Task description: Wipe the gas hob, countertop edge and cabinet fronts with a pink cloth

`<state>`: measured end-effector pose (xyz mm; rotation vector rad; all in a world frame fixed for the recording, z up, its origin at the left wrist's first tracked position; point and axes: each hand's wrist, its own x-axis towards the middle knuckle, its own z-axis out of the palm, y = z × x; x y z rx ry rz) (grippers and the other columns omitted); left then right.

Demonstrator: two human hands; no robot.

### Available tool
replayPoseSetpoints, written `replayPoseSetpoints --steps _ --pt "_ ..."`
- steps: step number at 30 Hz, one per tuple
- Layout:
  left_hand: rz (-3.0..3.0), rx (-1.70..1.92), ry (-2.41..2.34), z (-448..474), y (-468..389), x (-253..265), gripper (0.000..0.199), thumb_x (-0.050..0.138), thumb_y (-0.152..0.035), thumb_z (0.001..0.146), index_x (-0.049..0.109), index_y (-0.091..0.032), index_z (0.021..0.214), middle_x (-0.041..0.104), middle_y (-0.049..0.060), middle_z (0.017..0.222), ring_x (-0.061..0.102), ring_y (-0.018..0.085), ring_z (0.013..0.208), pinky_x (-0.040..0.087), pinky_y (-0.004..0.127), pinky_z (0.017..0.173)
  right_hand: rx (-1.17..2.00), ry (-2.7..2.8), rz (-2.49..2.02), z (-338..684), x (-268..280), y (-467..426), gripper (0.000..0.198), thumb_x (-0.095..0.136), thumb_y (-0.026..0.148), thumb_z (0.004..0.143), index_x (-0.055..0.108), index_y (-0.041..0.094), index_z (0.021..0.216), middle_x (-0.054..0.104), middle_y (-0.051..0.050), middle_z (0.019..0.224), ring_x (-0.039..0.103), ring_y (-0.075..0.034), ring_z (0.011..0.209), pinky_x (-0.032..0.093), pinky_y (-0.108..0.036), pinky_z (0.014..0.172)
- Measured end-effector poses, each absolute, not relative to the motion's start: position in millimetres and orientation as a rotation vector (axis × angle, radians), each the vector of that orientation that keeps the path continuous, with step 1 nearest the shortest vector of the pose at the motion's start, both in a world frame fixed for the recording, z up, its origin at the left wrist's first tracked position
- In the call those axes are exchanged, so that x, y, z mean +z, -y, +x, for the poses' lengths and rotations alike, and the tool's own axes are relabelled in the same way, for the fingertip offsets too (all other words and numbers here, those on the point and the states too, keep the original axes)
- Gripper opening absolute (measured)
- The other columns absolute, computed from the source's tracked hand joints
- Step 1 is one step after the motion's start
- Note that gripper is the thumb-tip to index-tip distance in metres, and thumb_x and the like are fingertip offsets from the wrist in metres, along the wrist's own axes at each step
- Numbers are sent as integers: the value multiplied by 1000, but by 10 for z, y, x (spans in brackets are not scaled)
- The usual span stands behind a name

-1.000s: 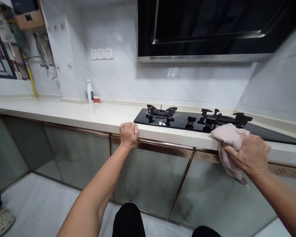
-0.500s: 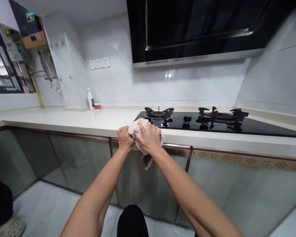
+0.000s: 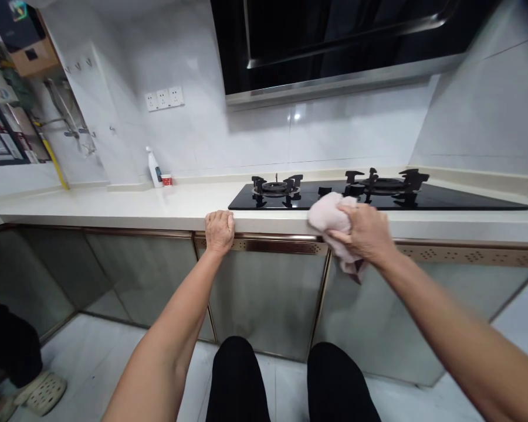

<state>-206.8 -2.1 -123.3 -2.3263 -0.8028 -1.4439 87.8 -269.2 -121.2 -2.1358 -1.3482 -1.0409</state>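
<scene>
Right hand: the right hand (image 3: 369,233) is clamped on a bunched cloth (image 3: 332,215), thumb below and fingers above.
Cloth: pale pink, at the counter's front edge (image 3: 268,224), before the middle of the hob (image 3: 462,199); contact with the glass cannot be told. Its loose end hangs in front of the cabinet door (image 3: 378,310).
Cloth handling: fold the hanging end into the palm; a flat pad should press more evenly than a loose bunch.
Left hand: the left hand (image 3: 220,231) rests on the same edge, left of the hob, fingers together and curled; whether it grips underneath cannot be told.
Bracing: the left hand can steady the body; lift it clear wherever the cloth must pass.
Edge stroke: keep pressure level along the edge, covering both its top corner and vertical face.
Hob clearance: keep knuckles and cloth clear of the left burner (image 3: 276,187) and right burner (image 3: 385,183); their raised supports could snag fabric.
Cabinet trim: the perforated strip (image 3: 466,255) runs beneath the edge; its holes may catch lint.
Far items: a white bottle (image 3: 154,168) and red cup (image 3: 166,180) stand side by side near the wall, well apart from both hands.
</scene>
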Motion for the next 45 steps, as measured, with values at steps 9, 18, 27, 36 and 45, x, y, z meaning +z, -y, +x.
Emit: replayPoseSetpoints --steps 9,18,27,36,45 --pt "-2336 -1487 818 -2042 11 -1218 30 38 -26 99 67 -22 103 70 10 107 56 29 105 35 44 103 -832 1036 -2312 2093 -1116 3812 79 45 86 80 57 26 131 60 -20 111 56 -43 112 42 -62 90" --pt "-2284 -1523 1005 -1961 110 -1145 27 39 -24 97 65 -21 92 67 12 101 55 29 102 34 47 100 -625 1333 -2298 474 -915 2610 88 27 82 88 40 25 154 45 -24 147 42 -49 132 35 -70 102" --pt "-2424 -1401 735 -1375 574 -1064 21 42 -17 94 62 -22 92 69 10 94 60 26 95 40 41 91 -557 1685 -2132 -161 -788 1892 75 62 51 86 38 27 153 46 -17 148 42 -37 133 34 -52 104" --pt "-2381 -1371 649 -1461 645 -1151 34 29 -28 103 63 -20 104 70 11 101 59 27 100 38 41 94 -964 1523 -2017 253 -1076 2254 78 72 60 79 47 25 143 55 -15 126 48 -31 111 31 -41 94" --pt "-2406 -1448 558 -1460 684 -1136 26 38 -33 101 62 -23 99 71 8 101 61 26 100 38 41 95 -1063 1156 -2194 1905 -1333 3653 83 58 68 78 50 17 144 57 -19 121 49 -37 112 34 -49 94"
